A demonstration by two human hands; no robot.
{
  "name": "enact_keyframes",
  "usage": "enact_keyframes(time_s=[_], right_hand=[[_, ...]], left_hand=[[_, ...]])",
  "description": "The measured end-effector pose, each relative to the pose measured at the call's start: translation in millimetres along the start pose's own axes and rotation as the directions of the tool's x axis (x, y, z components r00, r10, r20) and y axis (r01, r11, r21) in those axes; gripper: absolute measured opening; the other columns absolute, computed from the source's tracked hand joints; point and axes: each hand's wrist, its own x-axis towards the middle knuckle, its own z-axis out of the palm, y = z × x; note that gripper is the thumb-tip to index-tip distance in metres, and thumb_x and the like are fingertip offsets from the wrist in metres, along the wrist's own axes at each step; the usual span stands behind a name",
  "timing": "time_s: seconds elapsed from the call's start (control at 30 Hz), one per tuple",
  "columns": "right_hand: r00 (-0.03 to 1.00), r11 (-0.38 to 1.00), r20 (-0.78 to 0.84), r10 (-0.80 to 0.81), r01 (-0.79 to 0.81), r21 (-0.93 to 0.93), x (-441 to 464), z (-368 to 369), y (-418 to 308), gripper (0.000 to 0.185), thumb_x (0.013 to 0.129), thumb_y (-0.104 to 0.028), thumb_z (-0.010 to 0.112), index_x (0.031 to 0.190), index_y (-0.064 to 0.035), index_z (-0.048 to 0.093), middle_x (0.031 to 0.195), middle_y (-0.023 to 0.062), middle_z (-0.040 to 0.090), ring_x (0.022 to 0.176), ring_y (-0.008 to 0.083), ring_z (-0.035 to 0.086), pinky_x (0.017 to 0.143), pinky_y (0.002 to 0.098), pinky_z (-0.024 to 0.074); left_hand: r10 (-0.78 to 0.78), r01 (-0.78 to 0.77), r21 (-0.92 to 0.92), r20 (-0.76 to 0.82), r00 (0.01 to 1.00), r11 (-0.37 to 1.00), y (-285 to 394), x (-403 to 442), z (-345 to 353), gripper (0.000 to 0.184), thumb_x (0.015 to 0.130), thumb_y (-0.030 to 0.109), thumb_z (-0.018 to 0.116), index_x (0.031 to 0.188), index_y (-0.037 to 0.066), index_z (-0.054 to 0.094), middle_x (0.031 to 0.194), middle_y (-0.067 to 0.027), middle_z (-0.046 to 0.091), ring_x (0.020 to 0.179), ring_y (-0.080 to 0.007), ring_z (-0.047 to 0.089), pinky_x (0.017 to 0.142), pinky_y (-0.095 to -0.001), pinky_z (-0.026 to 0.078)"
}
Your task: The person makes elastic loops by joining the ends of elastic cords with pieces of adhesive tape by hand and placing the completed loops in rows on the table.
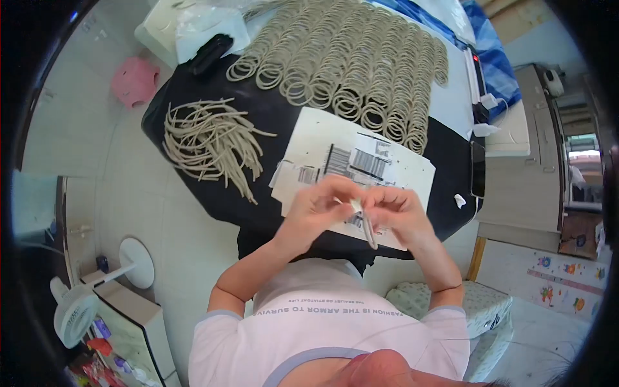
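Note:
In the head view, my left hand (322,209) and my right hand (398,216) meet over a stack of white labelled sheets. Their fingertips are closed around a beige cord (369,233), part of which hangs below my right fingers. A small whitish piece (356,205) shows between my fingertips; I cannot make out what it is. Beneath both hands lie the sheets with printed barcodes (303,138). A loose pile of straight beige cords (216,142) lies to the left. Farther back, rows of beige rings (348,64) overlap one another.
A black cloth (213,200) covers the table. At the back left is a black case (211,54). A phone (477,169) with a cable lies at the right edge, near a crumpled white scrap (459,200). A white fan (76,316) stands at lower left.

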Motion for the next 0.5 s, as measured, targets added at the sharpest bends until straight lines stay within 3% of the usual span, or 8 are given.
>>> enact_keyframes(time_s=[0.07, 0.1, 0.13, 0.2, 0.23, 0.27, 0.3, 0.5], right_hand=[[0.967, 0.978, -0.206, -0.152, 0.118, -0.171, 6.2, -25.0, -14.5, 0.007, 0.086, -0.005, 0.065, 0.090, -0.0007, 0.068, 0.084, 0.0017, 0.065, 0.071, 0.0071, 0.058, 0.060, 0.0222, 0.0473], [0.906, 0.936, -0.291, -0.309, 0.236, -0.260, 12.6, -45.1, -22.7, 0.008, 0.087, -0.008, 0.065, 0.090, -0.0011, 0.068, 0.081, 0.0010, 0.064, 0.067, 0.0070, 0.056, 0.059, 0.0225, 0.0457], [0.825, 0.889, -0.373, -0.425, 0.301, -0.346, 20.4, -62.8, -35.8, 0.011, 0.089, -0.011, 0.065, 0.090, -0.0015, 0.068, 0.079, -0.0005, 0.063, 0.065, 0.0065, 0.054, 0.059, 0.0220, 0.0434], [0.712, 0.866, -0.506, -0.487, 0.318, -0.386, 33.8, -105.5, -63.4, 0.019, 0.090, -0.021, 0.066, 0.092, -0.0014, 0.068, 0.074, -0.0034, 0.058, 0.064, 0.0054, 0.051, 0.058, 0.0200, 0.0397], [0.665, 0.837, -0.528, -0.528, 0.300, -0.458, 41.5, -133.4, -74.4, 0.022, 0.089, -0.023, 0.068, 0.094, -0.0012, 0.068, 0.073, -0.0032, 0.057, 0.063, 0.0053, 0.051, 0.059, 0.0202, 0.0404], [0.620, 0.822, -0.563, -0.546, 0.266, -0.504, 50.2, -155.9, -84.6, 0.025, 0.087, -0.023, 0.071, 0.097, 0.0000, 0.069, 0.073, -0.0023, 0.059, 0.062, 0.0062, 0.052, 0.060, 0.0205, 0.0421], [0.556, 0.788, -0.587, -0.589, 0.231, -0.571, 59.6, -176.2, -91.2, 0.027, 0.086, -0.023, 0.072, 0.098, 0.0006, 0.070, 0.075, -0.0001, 0.063, 0.063, 0.0074, 0.055, 0.060, 0.0215, 0.0454], [0.512, 0.724, -0.592, -0.623, 0.091, -0.684, 117.3, -291.6, -97.1, 0.026, 0.083, -0.022, 0.073, 0.094, 0.0012, 0.073, 0.076, 0.0042, 0.068, 0.063, 0.0095, 0.062, 0.054, 0.0244, 0.0520]], left_hand=[[0.172, -0.107, 0.434, -0.115, 0.978, 0.895, 10.3, 7.3, -8.0, 0.025, 0.085, 0.000, 0.065, 0.110, 0.001, 0.063, 0.098, -0.0024, 0.057, 0.088, -0.0095, 0.055, 0.079, -0.0235, 0.046], [0.389, -0.228, 0.703, -0.076, 0.918, 0.674, 19.0, 13.7, -16.9, 0.025, 0.085, -0.002, 0.064, 0.109, 0.002, 0.064, 0.098, -0.0034, 0.059, 0.085, -0.0096, 0.056, 0.074, -0.0225, 0.047], [0.490, -0.208, 0.855, -0.061, 0.869, 0.476, 29.1, 17.6, -26.5, 0.024, 0.083, -0.004, 0.065, 0.106, 0.003, 0.066, 0.098, -0.0053, 0.060, 0.082, -0.0096, 0.057, 0.071, -0.0225, 0.048], [0.556, -0.011, 0.970, -0.131, 0.821, 0.244, 45.5, 20.2, -42.0, 0.021, 0.082, -0.004, 0.064, 0.102, 0.003, 0.067, 0.097, -0.0083, 0.059, 0.079, -0.0160, 0.060, 0.070, -0.0269, 0.049], [0.628, 0.017, 1.000, -0.020, 0.778, 0.011, 51.2, 22.1, -52.4, 0.020, 0.082, -0.002, 0.065, 0.101, 0.004, 0.066, 0.096, -0.0088, 0.059, 0.078, -0.0197, 0.060, 0.071, -0.0301, 0.048], [0.625, 0.060, 0.996, -0.004, 0.781, -0.070, 54.9, 21.9, -62.3, 0.020, 0.081, -0.002, 0.066, 0.101, 0.003, 0.066, 0.094, -0.0088, 0.057, 0.077, -0.0203, 0.059, 0.072, -0.0315, 0.047], [0.614, 0.082, 0.995, -0.027, 0.789, -0.062, 57.2, 21.9, -68.4, 0.021, 0.081, -0.002, 0.067, 0.101, 0.003, 0.065, 0.093, -0.0082, 0.057, 0.076, -0.0194, 0.058, 0.071, -0.0312, 0.047], [0.609, 0.104, 0.994, -0.061, 0.790, -0.035, 49.7, 22.4, -94.6, 0.019, 0.081, 0.001, 0.070, 0.100, 0.002, 0.066, 0.091, -0.0054, 0.056, 0.073, -0.0156, 0.055, 0.068, -0.0291, 0.046]])
